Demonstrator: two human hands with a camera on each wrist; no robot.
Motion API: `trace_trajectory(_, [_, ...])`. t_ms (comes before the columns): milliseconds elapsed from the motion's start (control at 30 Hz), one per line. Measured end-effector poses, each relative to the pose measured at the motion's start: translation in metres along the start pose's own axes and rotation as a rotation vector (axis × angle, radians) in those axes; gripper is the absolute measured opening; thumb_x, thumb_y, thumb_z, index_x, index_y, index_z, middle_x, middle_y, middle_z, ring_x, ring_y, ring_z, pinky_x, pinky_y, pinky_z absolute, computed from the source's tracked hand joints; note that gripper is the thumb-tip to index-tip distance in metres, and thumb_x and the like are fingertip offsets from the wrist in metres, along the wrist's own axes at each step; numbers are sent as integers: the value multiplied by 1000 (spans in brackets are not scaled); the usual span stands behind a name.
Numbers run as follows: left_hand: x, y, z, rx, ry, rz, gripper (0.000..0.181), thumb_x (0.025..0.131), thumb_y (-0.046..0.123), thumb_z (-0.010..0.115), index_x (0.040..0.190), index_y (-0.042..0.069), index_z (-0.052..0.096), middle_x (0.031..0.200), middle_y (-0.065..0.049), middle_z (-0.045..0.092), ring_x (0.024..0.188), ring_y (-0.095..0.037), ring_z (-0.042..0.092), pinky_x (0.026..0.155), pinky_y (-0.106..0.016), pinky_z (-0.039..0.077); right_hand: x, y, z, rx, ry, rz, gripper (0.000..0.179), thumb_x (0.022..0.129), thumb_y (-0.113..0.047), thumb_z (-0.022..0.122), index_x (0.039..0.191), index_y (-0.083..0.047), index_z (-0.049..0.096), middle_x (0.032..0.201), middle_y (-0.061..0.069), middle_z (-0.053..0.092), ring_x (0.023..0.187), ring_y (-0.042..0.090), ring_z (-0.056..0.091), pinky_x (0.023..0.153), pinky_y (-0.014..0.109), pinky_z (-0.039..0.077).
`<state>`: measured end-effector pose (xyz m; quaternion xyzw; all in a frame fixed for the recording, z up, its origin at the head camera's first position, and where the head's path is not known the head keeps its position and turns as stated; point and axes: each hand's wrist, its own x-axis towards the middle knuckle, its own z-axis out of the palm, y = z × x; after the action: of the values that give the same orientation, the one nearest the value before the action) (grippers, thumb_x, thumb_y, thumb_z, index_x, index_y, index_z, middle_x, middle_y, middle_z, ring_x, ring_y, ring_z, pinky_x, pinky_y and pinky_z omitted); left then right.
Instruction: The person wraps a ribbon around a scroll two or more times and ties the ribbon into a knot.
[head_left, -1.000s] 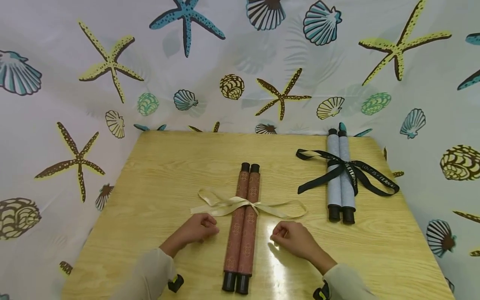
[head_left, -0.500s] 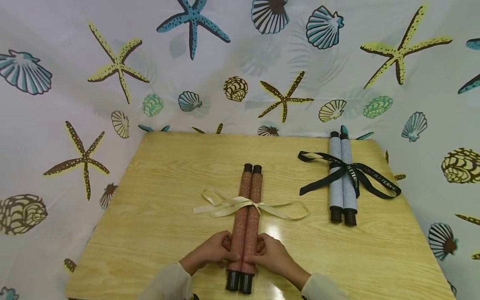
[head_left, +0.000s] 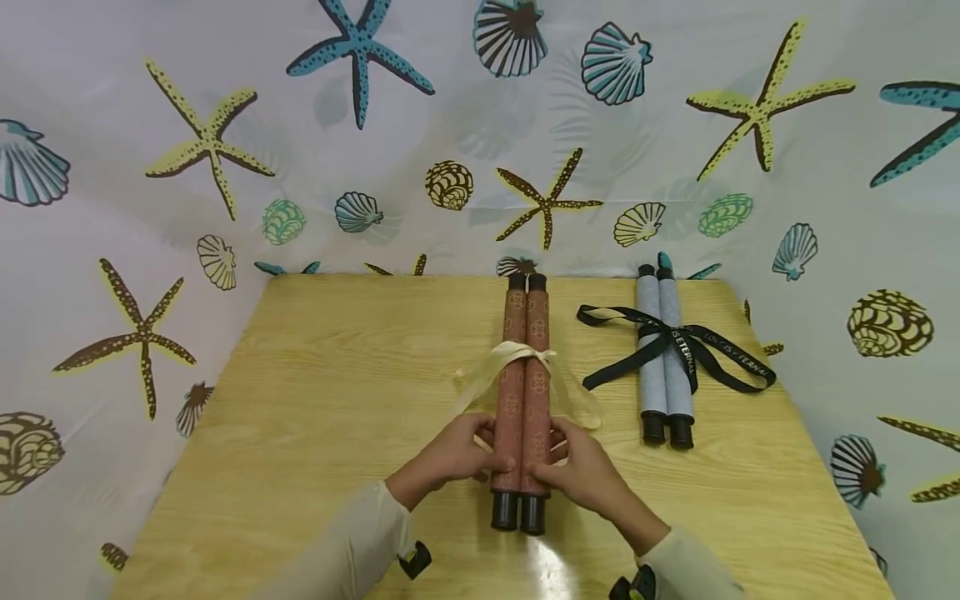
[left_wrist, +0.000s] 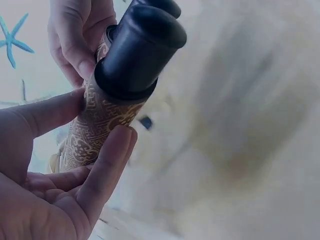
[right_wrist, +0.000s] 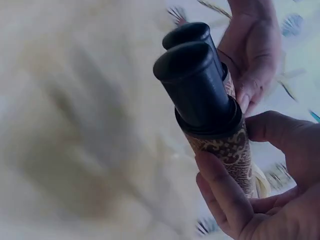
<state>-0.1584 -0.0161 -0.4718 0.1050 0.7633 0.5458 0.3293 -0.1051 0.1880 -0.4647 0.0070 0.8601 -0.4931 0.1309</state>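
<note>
A pair of reddish-brown patterned scrolls with black end knobs lies side by side, tied by a cream ribbon in a bow. My left hand grips the left scroll near its lower end, thumb on top. On the other side my right hand grips the right scroll in the same way. In the left wrist view, the fingers curl beneath a scroll, close to its black knob. The near end appears raised off the table; the ribbon's loops droop at both sides.
To the right, two light-grey scrolls with black knobs lie on the wooden table, tied with a black lettered ribbon. A white cloth printed with starfish and shells hangs behind and at the sides.
Both hands, earlier apart from the reddish-brown scrolls, came in and took hold of their lower ends. Since then the scrolls have moved up and away toward the table's far edge.
</note>
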Motion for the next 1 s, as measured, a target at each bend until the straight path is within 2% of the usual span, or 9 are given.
trace_trajectory(200, [53,60,15,-21,1,71,43,89,10,75,126,-4,60,109,-17,62,78,-19,66,64,-34,61,14,-13,-70,-6,86,57,70,91,-13,69,149,8,37,122,27,60,103,32,67,71,32,59])
trace_trajectory(267, [70,73,24,-53,5,100,44,90,11,74,129,-3,59,114,-19,62,81,-21,68,66,-35,61,19,-11,-88,5,124,67,68,94,-13,67,151,6,34,126,28,59,108,36,66,73,32,60])
trace_trajectory(333, [87,79,34,-85,15,122,46,91,10,73,132,-3,57,117,-20,62,83,-23,69,67,-35,61,25,-3,-102,2,163,80,68,94,-13,66,151,7,34,127,28,58,108,34,67,73,30,59])
trace_trajectory(433, [107,79,50,-109,46,110,45,92,9,72,133,-4,57,116,-20,64,83,-22,70,66,-31,61,35,14,-112,11,176,110,67,94,-13,65,149,10,35,124,29,60,97,24,69,70,27,58])
trace_trajectory(533, [123,74,63,-101,78,80,38,92,9,72,126,-4,62,110,-18,68,78,-18,68,66,-33,61,45,32,-116,32,170,156,61,94,-12,64,144,13,41,115,25,63,79,11,64,64,26,56])
trace_trajectory(667, [140,63,75,-54,108,55,27,92,11,72,114,-4,67,102,-17,71,73,-15,64,68,-38,60,55,52,-115,65,183,199,53,93,-9,63,138,15,47,106,21,65,65,7,56,58,26,51])
trace_trajectory(833, [150,50,86,9,117,14,30,92,13,72,115,-5,66,104,-17,70,78,-16,63,65,-31,56,58,72,-110,92,180,242,52,93,-7,63,137,16,47,114,28,67,71,7,63,60,26,54])
trace_trajectory(900, [154,48,90,13,121,9,28,91,12,72,112,-5,67,97,-13,69,74,-13,60,63,-28,53,59,75,-110,92,179,252,53,93,-7,62,137,17,46,117,30,66,75,8,65,62,26,55])
trace_trajectory(1000, [159,50,92,14,122,20,21,92,12,72,103,-5,68,79,-4,62,62,-10,52,62,-32,55,61,76,-114,70,199,238,51,93,-7,62,135,18,48,118,32,65,80,11,66,65,26,56])
